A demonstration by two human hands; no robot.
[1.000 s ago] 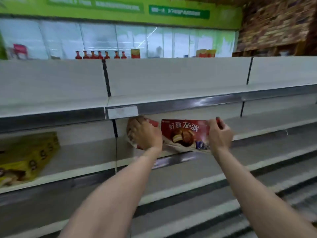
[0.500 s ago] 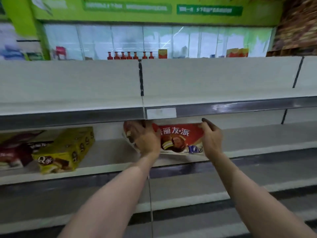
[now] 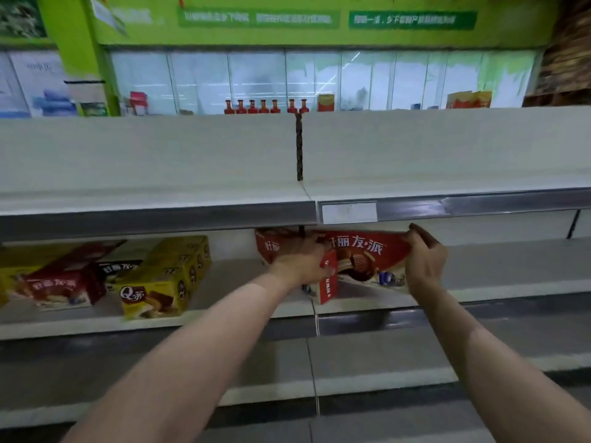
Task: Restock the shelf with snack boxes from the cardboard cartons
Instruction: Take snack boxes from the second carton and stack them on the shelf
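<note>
Glossy printed cardboard runs along the second shelf (image 3: 224, 318) from the left: a dark red box (image 3: 60, 282) lies flat, then a yellow snack box (image 3: 160, 282) stands angled with its short end facing out. Right of the shelf's seam, the left hand (image 3: 303, 262) curls its fingers round the left end of the red snack box (image 3: 364, 260), a long flat carton whose long axis runs left to right, its printed face toward the camera and tipped back. The right hand (image 3: 423, 262) pinches its right end, fingers hooked over the top corner. Half a second ago the near left end panel was hidden; now it shows, and the box sits farther right of the yellow one. Behind it another red carton (image 3: 271, 247) peeks out.
</note>
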